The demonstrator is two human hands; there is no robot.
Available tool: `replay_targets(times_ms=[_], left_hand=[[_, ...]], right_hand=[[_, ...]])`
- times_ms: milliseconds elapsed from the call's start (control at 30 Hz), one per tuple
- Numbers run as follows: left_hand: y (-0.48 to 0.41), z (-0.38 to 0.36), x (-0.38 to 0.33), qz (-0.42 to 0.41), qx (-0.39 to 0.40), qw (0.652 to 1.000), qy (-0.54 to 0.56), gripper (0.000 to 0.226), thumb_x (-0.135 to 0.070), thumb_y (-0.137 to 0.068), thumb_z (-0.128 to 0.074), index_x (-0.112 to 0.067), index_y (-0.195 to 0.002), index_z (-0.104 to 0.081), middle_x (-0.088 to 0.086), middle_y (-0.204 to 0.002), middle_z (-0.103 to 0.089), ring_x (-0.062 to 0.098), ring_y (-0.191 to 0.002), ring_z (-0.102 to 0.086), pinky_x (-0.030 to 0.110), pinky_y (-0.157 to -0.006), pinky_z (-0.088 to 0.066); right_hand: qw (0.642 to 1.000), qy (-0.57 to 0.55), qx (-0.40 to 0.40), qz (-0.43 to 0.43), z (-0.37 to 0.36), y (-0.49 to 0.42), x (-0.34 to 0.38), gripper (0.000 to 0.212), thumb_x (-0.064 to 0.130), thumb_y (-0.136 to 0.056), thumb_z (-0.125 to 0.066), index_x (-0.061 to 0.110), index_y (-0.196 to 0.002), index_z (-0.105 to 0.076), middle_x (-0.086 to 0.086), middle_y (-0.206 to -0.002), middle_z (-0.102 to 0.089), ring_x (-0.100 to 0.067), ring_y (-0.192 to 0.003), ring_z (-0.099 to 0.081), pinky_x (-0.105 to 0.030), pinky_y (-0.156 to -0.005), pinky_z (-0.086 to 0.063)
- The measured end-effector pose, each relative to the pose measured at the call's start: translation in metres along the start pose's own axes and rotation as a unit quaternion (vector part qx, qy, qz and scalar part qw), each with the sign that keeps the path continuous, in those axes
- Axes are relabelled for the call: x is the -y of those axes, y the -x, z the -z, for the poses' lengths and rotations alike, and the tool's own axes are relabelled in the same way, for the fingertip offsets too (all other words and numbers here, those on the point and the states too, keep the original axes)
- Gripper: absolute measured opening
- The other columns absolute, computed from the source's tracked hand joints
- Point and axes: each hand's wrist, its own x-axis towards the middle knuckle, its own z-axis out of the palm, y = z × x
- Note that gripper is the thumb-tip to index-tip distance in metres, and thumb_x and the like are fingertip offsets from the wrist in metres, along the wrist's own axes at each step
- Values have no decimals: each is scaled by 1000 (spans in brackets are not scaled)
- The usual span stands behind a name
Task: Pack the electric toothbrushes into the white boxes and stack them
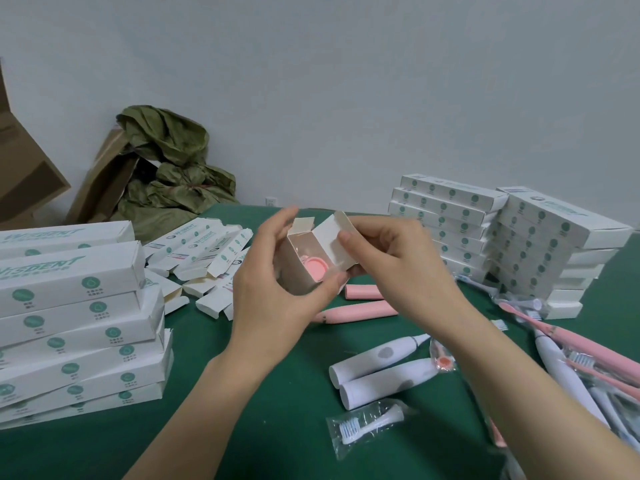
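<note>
Head view: the left hand (273,292) curls round the white cardboard box (297,271), held above the green table (294,393); the right hand (394,261) pinches its open flap (333,233). The pink plastic toothbrush (317,267) sits inside, base showing. Tip the mouth down and it may slide out.

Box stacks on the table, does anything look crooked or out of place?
Yes. The front right stack is askew: its top box juts furthest right, past those below. The left stack is also fanned, ends not lined up.
</note>
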Motion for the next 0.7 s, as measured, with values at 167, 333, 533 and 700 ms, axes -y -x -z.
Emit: replay_targets(times_ms=[167, 333, 533, 700], left_hand=[[1, -3, -6, -37, -12, 999, 4, 26, -26, -73, -67, -33, -96, -58, -18, -86, -60, 2, -76, -54, 9, -70, -38], [0, -4, 1, 19, 16, 998, 65, 45, -39, -63, -66, -40, -105, -53, -24, -95, -58, -1, -88, -55, 10, -74, -40], [7, -8, 38, 142, 56, 987, -44, 60, -32, -56, -85, -49, -99, -45, -20, -103, -53, 6, -104, -51, 22, -77, -44], [6, -7, 43, 135, 51, 987, -66, 43, -39, -57, -77, -46, -89, -48, -18, -83, -59, 2, -77, -54, 25, -60, -43]], right_hand=[[998, 0, -50, 45, -25, 14, 8, 31, 34, -96, -43, 21, -92, -71, 1, -73, -69, -11, -63, -59, -29, -64, -49], [993, -13, -105, 54, -46, 20, -9, 35, 22, -93, -54, 33, -126, -59, 21, -53, -49, -2, -53, -45, -8, -53, -35], [982, 12, -158, 103, -49, 19, -23, 35, 13, -90, -54, 17, -124, -61, 14, -93, -69, 4, -82, -61, -8, -72, -45], [960, 142, -145, 193, -50, 17, -30, 41, 24, -96, -42, 3, -128, -55, -11, -126, -61, -14, -115, -54, -20, -97, -42]])
